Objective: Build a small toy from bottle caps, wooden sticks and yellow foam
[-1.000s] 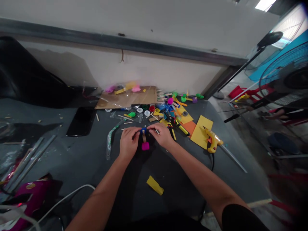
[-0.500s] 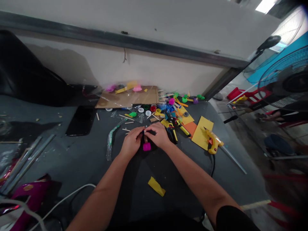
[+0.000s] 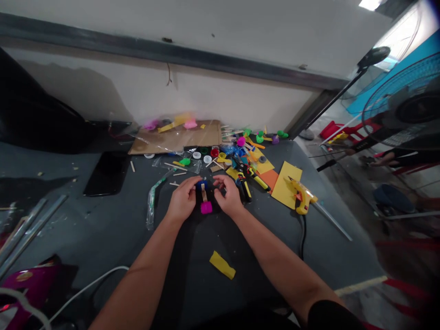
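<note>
A small piece made of a wooden stick (image 3: 204, 195), with a magenta block (image 3: 206, 207) at its near end and a blue part (image 3: 202, 184) at its far end, lies on the dark table between my hands. My left hand (image 3: 183, 199) is curved beside it, its thumb and index finger apart. That index fingertip is at the blue part; whether it touches, I cannot tell. My right hand (image 3: 228, 195) is open just to the right of the piece, fingers spread and holding nothing. A yellow strip (image 3: 222, 265) lies nearer to me.
Yellow-handled pliers (image 3: 244, 185), yellow sheets (image 3: 286, 183) and a yellow glue gun (image 3: 302, 199) lie to the right. Bottle caps (image 3: 207, 159) and sticks are scattered behind my hands. A black phone (image 3: 107, 174) and a wrapped straw (image 3: 151, 204) lie left. A fan (image 3: 409, 105) stands at far right.
My hands have moved apart from the stick piece, uncovering its blue end. My right hand has let go of it. The whole view has shifted slightly.
</note>
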`<state>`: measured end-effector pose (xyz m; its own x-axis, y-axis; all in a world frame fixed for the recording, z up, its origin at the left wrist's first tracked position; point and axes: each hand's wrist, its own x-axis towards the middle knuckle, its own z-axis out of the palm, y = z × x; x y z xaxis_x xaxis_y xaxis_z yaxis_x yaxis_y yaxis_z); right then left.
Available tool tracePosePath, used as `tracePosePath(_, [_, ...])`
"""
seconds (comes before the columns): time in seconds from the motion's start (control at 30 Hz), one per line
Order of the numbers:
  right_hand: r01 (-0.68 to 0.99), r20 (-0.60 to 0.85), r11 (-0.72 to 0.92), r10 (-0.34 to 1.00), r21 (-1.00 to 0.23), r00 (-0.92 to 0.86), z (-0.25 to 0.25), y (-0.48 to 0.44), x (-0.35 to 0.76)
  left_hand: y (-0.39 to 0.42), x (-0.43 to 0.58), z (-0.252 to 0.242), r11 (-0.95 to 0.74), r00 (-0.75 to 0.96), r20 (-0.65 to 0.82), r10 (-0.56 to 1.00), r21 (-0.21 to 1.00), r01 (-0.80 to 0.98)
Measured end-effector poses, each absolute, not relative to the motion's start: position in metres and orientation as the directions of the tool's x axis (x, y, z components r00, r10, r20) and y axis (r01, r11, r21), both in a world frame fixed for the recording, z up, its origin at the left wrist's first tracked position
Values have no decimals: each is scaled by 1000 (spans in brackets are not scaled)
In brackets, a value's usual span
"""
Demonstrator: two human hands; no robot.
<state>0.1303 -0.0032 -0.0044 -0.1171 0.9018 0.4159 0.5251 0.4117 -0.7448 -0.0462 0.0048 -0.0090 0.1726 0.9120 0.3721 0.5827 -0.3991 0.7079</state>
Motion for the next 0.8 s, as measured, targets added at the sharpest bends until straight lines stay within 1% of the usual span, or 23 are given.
tracePosePath(0.17, [544, 415, 512, 859, -665, -301, 3, -5, 130, 6, -45, -12, -435, 217, 387, 896, 669, 603])
tracePosePath(0.23, [550, 421, 546, 838, -632, -348, 5, -9, 129, 6, -44, -12, -430, 227, 377, 898, 645, 631])
tracePosePath(0.33, [598, 410, 541, 840, -591, -355, 7, -16, 127, 3, -43, -12, -439, 221, 397, 891, 624, 647])
tracePosePath(0.47, [679, 345, 509, 860, -529, -375, 7, -22, 125, -1, -43, -10, -424, 201, 400, 894, 614, 666])
tracePosePath(0.6, [683, 321, 519, 855, -514, -409, 9, -23, 128, -3, -43, -9, -443, 208, 425, 881, 589, 676])
tracePosePath(0.8, [685, 313, 549, 836, -479, -451, 14, -20, 138, -5, -43, -8, -491, 279, 431, 858, 529, 692])
